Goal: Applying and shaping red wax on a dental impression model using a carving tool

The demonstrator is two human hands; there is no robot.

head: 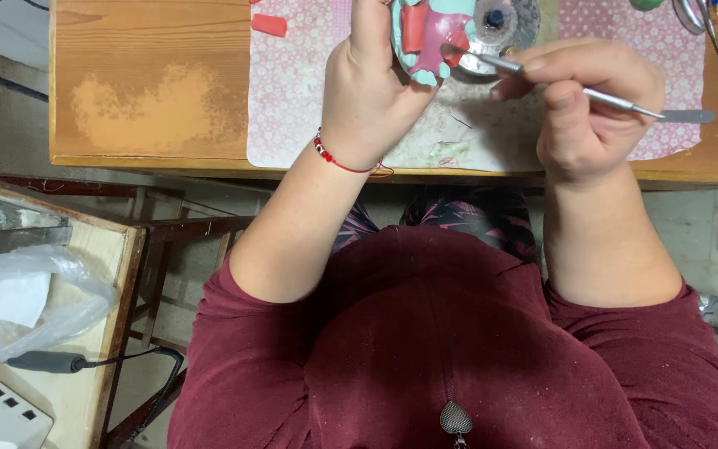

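Note:
My left hand [369,87] holds up a clay piece [430,35] coloured teal, pink and red, at the top middle of the head view. A red bead bracelet circles that wrist. My right hand [587,104] grips a thin metal sculpting tool [600,97], whose left tip touches the pink part of the clay. The tool's flat far end sticks out to the right. Both hands hover over a pink patterned mat [292,91] on a wooden table [151,91].
A small red clay block [269,25] lies on the mat at upper left. A round metal dish [504,25] sits behind the clay piece. More metal tools [700,18] lie at the top right. A side table at lower left bears a plastic bag [22,303] and a white device [2,416].

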